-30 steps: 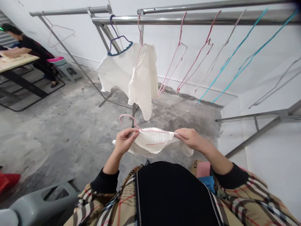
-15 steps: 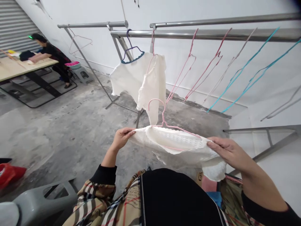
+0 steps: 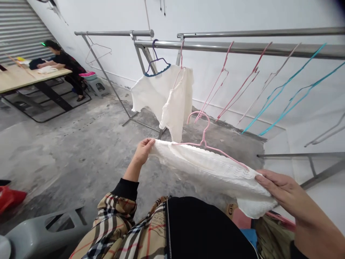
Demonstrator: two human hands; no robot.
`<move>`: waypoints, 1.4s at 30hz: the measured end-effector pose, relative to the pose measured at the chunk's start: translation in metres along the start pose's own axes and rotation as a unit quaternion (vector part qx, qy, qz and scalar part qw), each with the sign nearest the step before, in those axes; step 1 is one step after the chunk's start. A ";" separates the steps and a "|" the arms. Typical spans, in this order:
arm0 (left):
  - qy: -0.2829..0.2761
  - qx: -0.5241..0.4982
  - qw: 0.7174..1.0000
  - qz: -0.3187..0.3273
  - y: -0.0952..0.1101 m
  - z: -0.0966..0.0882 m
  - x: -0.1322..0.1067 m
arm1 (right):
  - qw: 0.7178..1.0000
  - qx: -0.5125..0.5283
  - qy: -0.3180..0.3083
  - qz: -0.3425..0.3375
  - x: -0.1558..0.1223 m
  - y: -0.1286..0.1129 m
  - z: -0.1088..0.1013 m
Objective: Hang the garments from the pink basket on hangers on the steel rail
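Note:
A white knit top (image 3: 199, 167) is stretched out in front of me, with a pink hanger (image 3: 204, 138) inside its neckline and the hook sticking up. My left hand (image 3: 144, 150) pinches the top at its left shoulder. At the other shoulder, my right hand (image 3: 280, 185) grips the fabric between thumb and fingers. Beyond it, a white garment (image 3: 148, 90) hangs from a purple hanger (image 3: 155, 57) on the metal rail. Beside that, another white garment (image 3: 178, 104) hangs on a pink hanger.
The metal rail (image 3: 210, 45) carries several bare pink and blue hangers to the right. A person (image 3: 60, 61) works at a table (image 3: 16, 81) at far left. A grey stool (image 3: 35, 226) and a red bag (image 3: 12, 198) are at lower left.
My hands have moved farther apart, pulling the white knit top wider and tauter. Its right end is lower, and the pink hanger has shifted to the right.

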State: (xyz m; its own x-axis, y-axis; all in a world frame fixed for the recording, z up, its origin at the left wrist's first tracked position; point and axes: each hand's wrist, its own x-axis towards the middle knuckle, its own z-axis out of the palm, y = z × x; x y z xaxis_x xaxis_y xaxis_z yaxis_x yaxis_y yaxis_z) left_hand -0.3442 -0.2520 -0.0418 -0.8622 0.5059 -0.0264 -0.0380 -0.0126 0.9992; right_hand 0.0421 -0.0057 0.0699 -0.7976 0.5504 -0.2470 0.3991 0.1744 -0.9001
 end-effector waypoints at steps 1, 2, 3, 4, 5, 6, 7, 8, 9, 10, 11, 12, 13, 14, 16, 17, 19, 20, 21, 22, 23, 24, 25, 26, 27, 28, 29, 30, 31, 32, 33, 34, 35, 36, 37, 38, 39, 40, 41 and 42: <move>0.005 0.010 1.000 0.018 0.004 0.005 -0.001 | 1.000 -0.007 0.006 -0.011 -0.002 -0.002 0.002; 0.009 0.029 0.999 0.042 0.008 0.011 -0.002 | 0.999 -0.017 0.012 -0.027 -0.004 -0.004 0.005; 0.009 0.054 0.996 0.071 0.012 0.018 -0.005 | 0.999 -0.030 0.016 -0.041 -0.005 -0.006 0.007; 0.003 0.082 0.992 0.098 0.016 0.026 -0.009 | 0.997 -0.045 0.021 -0.053 -0.007 -0.008 0.010; -0.009 0.110 0.987 0.116 0.019 0.035 -0.014 | 0.996 -0.062 0.024 -0.063 -0.008 -0.009 0.012; -0.029 0.130 0.984 0.121 0.022 0.044 -0.018 | 0.994 -0.080 0.022 -0.070 -0.010 -0.011 0.014; -0.051 0.138 0.983 0.110 0.024 0.052 -0.023 | 0.992 -0.098 0.021 -0.077 -0.011 -0.011 0.016; -0.071 0.137 0.984 0.091 0.026 0.060 -0.026 | 0.989 -0.116 0.019 -0.084 -0.012 -0.012 0.018; -0.087 0.126 0.986 0.066 0.027 0.067 -0.029 | 0.987 -0.133 0.016 -0.092 -0.014 -0.011 0.020; -0.100 0.108 0.988 0.038 0.029 0.073 -0.031 | 0.983 -0.148 0.018 -0.102 -0.015 -0.011 0.021; -0.112 0.083 0.990 0.009 0.031 0.077 -0.031 | 0.980 -0.162 0.023 -0.113 -0.017 -0.010 0.022; -0.123 0.055 0.991 -0.019 0.033 0.080 -0.031 | 0.977 -0.174 0.032 -0.123 -0.018 -0.009 0.023; -0.134 0.027 0.989 -0.048 0.035 0.082 -0.030 | 0.973 -0.184 0.042 -0.132 -0.020 -0.008 0.024; -0.146 0.003 0.986 -0.076 0.037 0.083 -0.028 | 0.970 -0.191 0.051 -0.139 -0.022 -0.007 0.025; -0.166 -0.024 0.979 -0.115 0.041 0.081 -0.024 | 0.967 -0.196 0.061 -0.149 -0.025 -0.006 0.026; -0.175 -0.023 0.977 -0.123 0.042 0.079 -0.022 | 0.967 -0.196 0.061 -0.151 -0.026 -0.006 0.027; -0.176 0.010 0.980 -0.094 0.042 0.075 -0.019 | 0.967 -0.197 0.061 -0.150 -0.026 -0.005 0.030; -0.162 0.048 0.984 -0.054 0.041 0.074 -0.019 | 0.967 -0.200 0.062 -0.147 -0.026 -0.005 0.031; -0.138 0.100 0.985 0.002 0.040 0.073 -0.019 | 0.967 -0.203 0.062 -0.142 -0.025 -0.004 0.032; -0.108 0.160 0.979 0.066 0.038 0.073 -0.021 | 0.967 -0.205 0.061 -0.137 -0.024 -0.003 0.033; -0.078 0.221 0.963 0.131 0.037 0.073 -0.023 | 0.968 -0.207 0.061 -0.129 -0.023 -0.002 0.034; -0.055 0.274 0.942 0.187 0.035 0.074 -0.025 | 0.969 -0.207 0.062 -0.121 -0.022 -0.001 0.035; -0.044 0.314 0.920 0.231 0.033 0.075 -0.028 | 0.970 -0.205 0.068 -0.114 -0.022 0.000 0.036; -0.050 0.336 0.904 0.261 0.031 0.077 -0.030 | 0.970 -0.204 0.075 -0.107 -0.021 0.001 0.036; -0.069 0.342 0.894 0.281 0.031 0.078 -0.032 | 0.970 -0.202 0.085 -0.102 -0.020 0.002 0.036; -0.096 0.338 0.888 0.296 0.031 0.079 -0.033 | 0.971 -0.198 0.095 -0.099 -0.020 0.002 0.035; -0.119 0.328 0.885 0.310 0.033 0.079 -0.033 | 0.971 -0.193 0.102 -0.094 -0.020 0.003 0.035; -0.130 0.317 0.882 0.324 0.037 0.079 -0.030 | 0.973 -0.187 0.107 -0.088 -0.020 0.002 0.035; -0.122 0.309 0.880 0.340 0.042 0.078 -0.025 | 0.975 -0.178 0.109 -0.080 -0.020 0.002 0.035; -0.094 0.305 0.878 0.355 0.049 0.077 -0.018 | 0.977 -0.166 0.112 -0.072 -0.020 0.001 0.035; -0.050 0.307 0.877 0.366 0.056 0.076 -0.008 | 0.980 -0.150 0.115 -0.066 -0.020 -0.001 0.037; 0.000 0.314 0.874 0.370 0.065 0.076 0.004 | 0.983 -0.132 0.117 -0.060 -0.020 -0.003 0.039; 0.044 0.325 0.872 0.365 0.073 0.076 0.017 | 0.985 -0.111 0.117 -0.056 -0.019 -0.005 0.042; 0.074 0.340 0.869 0.351 0.080 0.078 0.032 | 0.988 -0.087 0.112 -0.053 -0.019 -0.008 0.046; 0.084 0.361 0.867 0.333 0.086 0.081 0.047 | 0.992 -0.061 0.102 -0.048 -0.018 -0.011 0.050; 0.081 0.385 0.866 0.309 0.091 0.084 0.062 | 0.995 -0.033 0.087 -0.042 -0.017 -0.014 0.055; 0.076 0.409 0.864 0.283 0.094 0.088 0.077 | 0.997 -0.001 0.071 -0.035 -0.015 -0.017 0.060; 0.067 0.432 0.862 0.258 0.096 0.093 0.091 | 0.997 0.035 0.055 -0.027 -0.014 -0.021 0.065; 0.059 0.450 0.859 0.237 0.097 0.097 0.103 | 0.996 0.074 0.040 -0.021 -0.013 -0.025 0.069; 0.052 0.464 0.856 0.222 0.098 0.100 0.113 | 0.993 0.111 0.028 -0.017 -0.012 -0.029 0.073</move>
State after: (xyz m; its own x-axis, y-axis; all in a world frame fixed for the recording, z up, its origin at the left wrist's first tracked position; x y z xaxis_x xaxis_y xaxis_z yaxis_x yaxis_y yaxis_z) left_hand -0.3947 -0.1095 0.0559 -0.7303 0.5484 0.4074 0.6805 0.5314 0.5045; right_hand 0.0073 -0.0773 0.0724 -0.7803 0.5922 -0.2010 0.2585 0.0127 -0.9659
